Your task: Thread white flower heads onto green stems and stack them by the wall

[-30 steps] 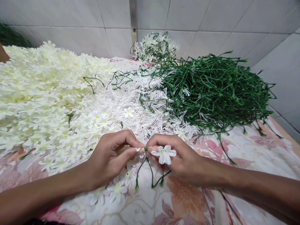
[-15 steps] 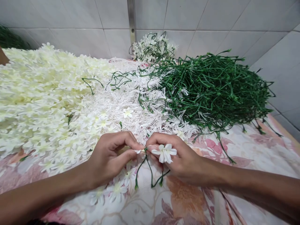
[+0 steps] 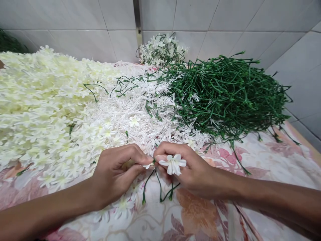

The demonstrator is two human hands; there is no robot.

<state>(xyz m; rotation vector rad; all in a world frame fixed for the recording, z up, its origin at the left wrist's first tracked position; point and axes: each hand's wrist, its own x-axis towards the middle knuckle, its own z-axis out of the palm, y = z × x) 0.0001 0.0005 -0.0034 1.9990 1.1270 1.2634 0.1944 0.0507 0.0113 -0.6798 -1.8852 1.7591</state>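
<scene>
My left hand (image 3: 120, 170) pinches a small white artificial flower (image 3: 148, 165) between thumb and forefinger, partly covered by the fingertips. Touching its tip from the other side, my right hand (image 3: 185, 167) is closed on a branched green plastic stem (image 3: 157, 179). The thin branches hang down below the fingers, with small green ends. A white artificial flower (image 3: 173, 164) stands out in front of my right thumb, seemingly on the same stem. Where flower and stem meet, the fingertips hide the detail.
Loose cream-white flowers (image 3: 45, 110) cover the left side. White stamens (image 3: 127, 113) lie heaped in the middle, and a big pile of green stems (image 3: 230, 93) is at the right. Behind sits a bunch of assembled flowers (image 3: 163, 50) against the tiled wall (image 3: 190, 16). A floral cloth (image 3: 200, 214) lies underneath.
The whole view has shifted slightly. Both hands keep nearly the same pose, fingertips together at the stem; the left fingers have come a little closer around the flower.
</scene>
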